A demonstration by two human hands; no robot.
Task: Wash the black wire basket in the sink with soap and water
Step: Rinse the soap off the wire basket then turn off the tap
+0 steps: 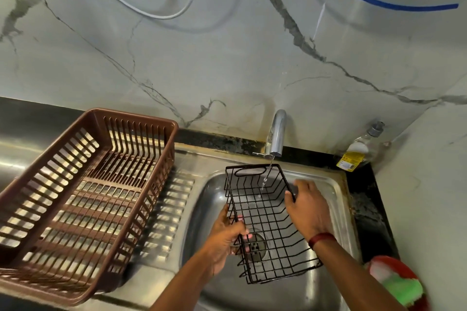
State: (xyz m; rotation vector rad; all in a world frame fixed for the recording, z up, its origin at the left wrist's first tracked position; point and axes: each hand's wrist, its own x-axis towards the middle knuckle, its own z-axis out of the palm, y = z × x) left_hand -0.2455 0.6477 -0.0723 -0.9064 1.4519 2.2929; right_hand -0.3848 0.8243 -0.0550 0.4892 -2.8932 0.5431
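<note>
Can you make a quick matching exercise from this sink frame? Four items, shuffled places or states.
Items:
1. black wire basket
2. brown plastic rack
3. tap
4. green scrubber

Places or states:
A. running a thin stream of water
B. in a red dish right of the sink
C. on the steel drainboard left of the sink
D. held over the sink by both hands

Pairs: 1-D, 2-C, 3-A, 4-B

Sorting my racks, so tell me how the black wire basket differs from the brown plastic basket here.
The black wire basket is thin metal grid; the brown plastic basket has broad slats. The black one looks smaller. It is held over the sink by the left hand and right hand under running water; the brown one sits on the drainboard, untouched. Both are rectangular, open-topped and empty.
</note>
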